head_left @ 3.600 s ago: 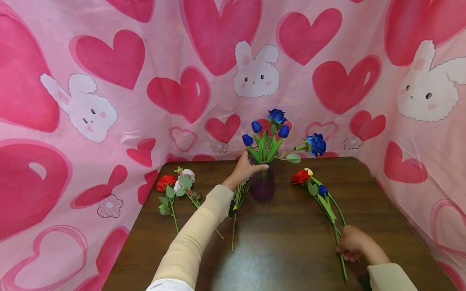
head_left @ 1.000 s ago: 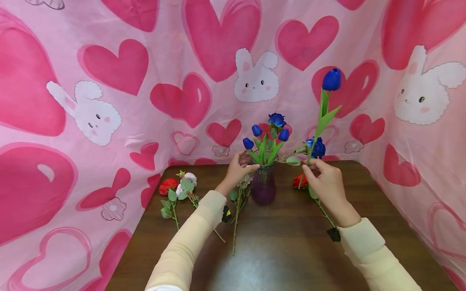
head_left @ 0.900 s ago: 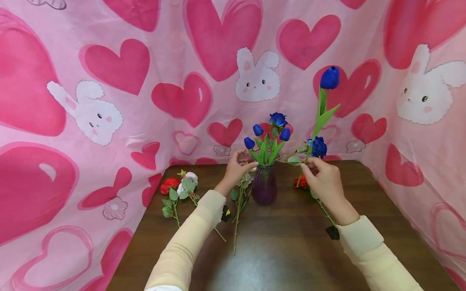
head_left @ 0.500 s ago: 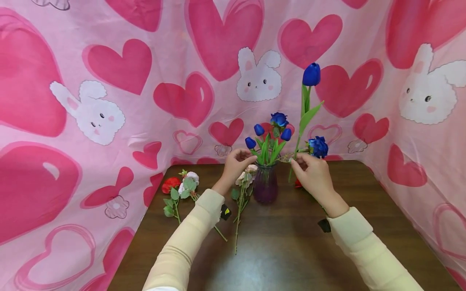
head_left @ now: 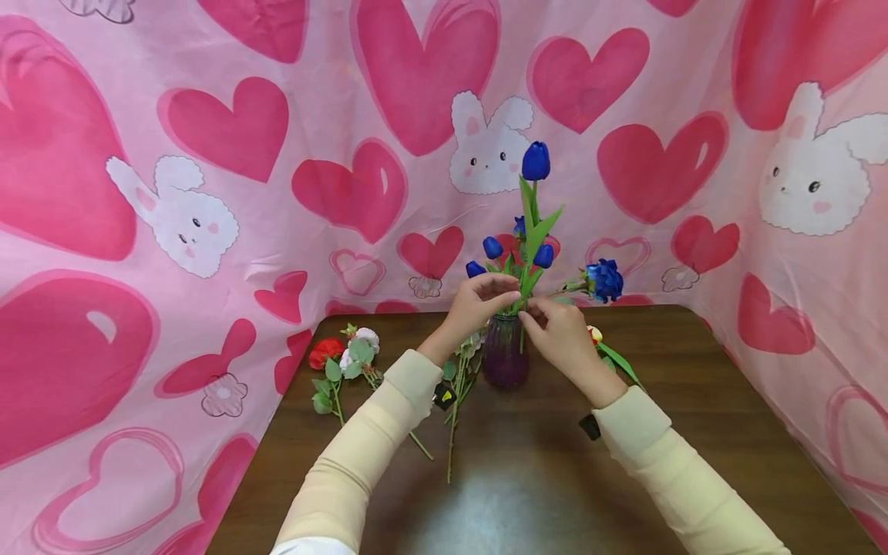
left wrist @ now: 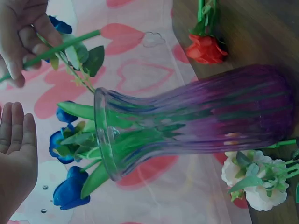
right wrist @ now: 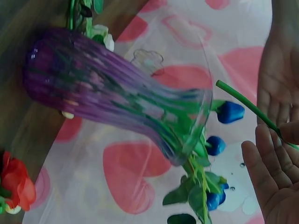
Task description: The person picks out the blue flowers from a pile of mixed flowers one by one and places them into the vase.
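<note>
My right hand [head_left: 560, 335] pinches the green stem of a blue tulip [head_left: 536, 162], held upright over the vase. In the right wrist view the cut end of that stem [right wrist: 233, 93] hangs free, outside the vase mouth. The purple glass vase [head_left: 505, 354] stands on the table with several blue tulips [head_left: 492, 247] and blue roses in it. One blue rose [head_left: 605, 280] leans far out to the right. My left hand [head_left: 479, 304] is beside the vase top, close to the held tulip, its fingers straight in the left wrist view and holding nothing.
On the brown table [head_left: 534, 478], a red rose [head_left: 326, 354] and pale pink flowers [head_left: 361, 347] lie at the left. Cream flowers [head_left: 472, 343] lie just left of the vase. Right of it, a pale flower [head_left: 594, 334] shows partly behind my right hand.
My right hand picked the blue tulip off the table at the right, raised it, and moved it left to above the vase. My left hand let go of the vase rim and shifted right.
</note>
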Demonstrator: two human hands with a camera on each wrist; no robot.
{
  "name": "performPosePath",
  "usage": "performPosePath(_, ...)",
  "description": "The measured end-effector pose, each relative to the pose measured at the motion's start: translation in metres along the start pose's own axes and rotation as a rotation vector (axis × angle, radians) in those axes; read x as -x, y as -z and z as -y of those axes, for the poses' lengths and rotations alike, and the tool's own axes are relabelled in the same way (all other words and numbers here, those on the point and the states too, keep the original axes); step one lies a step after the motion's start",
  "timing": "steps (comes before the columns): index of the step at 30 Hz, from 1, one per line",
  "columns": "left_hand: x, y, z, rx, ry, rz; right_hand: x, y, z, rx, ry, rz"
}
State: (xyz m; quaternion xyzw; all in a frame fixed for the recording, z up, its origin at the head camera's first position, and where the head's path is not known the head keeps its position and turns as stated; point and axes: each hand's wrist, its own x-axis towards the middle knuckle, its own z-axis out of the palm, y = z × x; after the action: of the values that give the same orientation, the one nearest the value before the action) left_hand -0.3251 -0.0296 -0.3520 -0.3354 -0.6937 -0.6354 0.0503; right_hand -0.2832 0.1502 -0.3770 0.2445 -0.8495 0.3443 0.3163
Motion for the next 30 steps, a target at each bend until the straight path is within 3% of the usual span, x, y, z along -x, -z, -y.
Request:
performPosePath(4,0.003,-0.002,-0.021,0.014,0.007,0.0,0.001,-0.009,0.004,-0.016,-0.028,0.048)
performPosePath(11,0.005,-0.001,-0.017,0.053,0.038,-0.051,0.003,-0.019,0.008,-0.029,-0.06,0.092)
performPosePath(25,0.004,0.003,-0.013,0.07,0.063,-0.04,0.007,-0.025,0.004,-0.047,-0.088,0.104)
performPosePath(30,0.0,0.005,0.005,0.09,0.089,-0.04,0.012,-0.024,0.002,-0.057,-0.125,0.136)
